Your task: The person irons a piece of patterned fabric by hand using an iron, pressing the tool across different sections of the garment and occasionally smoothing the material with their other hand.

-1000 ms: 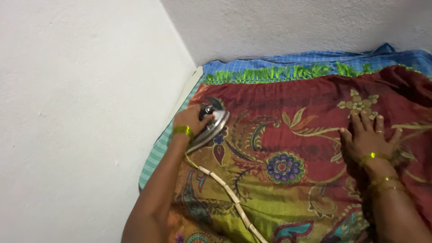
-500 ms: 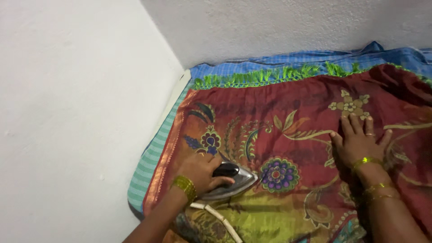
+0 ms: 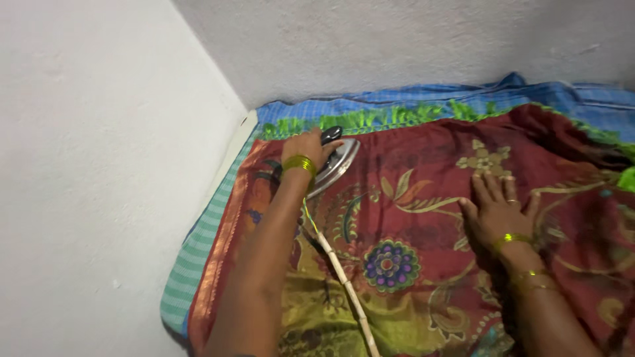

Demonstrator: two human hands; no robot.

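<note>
Left hand (image 3: pixel 309 147) wrapped tight round the handle of the iron (image 3: pixel 335 160), which sits on the patterned red cloth (image 3: pixel 410 198) near its green fringe (image 3: pixel 370 119), by the wall corner. Cord (image 3: pixel 340 281) trails back. Right hand (image 3: pixel 497 210) flat, fingers spread, pressing the cloth, holding nothing.

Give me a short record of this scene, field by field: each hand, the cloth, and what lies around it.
Left hand: fingers closed on the handle of the iron, near the cloth's far left corner.
Right hand: flat, fingers spread, pressing the patterned cloth.
Cloth: dark red with floral motifs and a green fringe.
Cord: runs from the iron toward the camera.
Underlay: blue checked sheet, in a wall corner.
</note>
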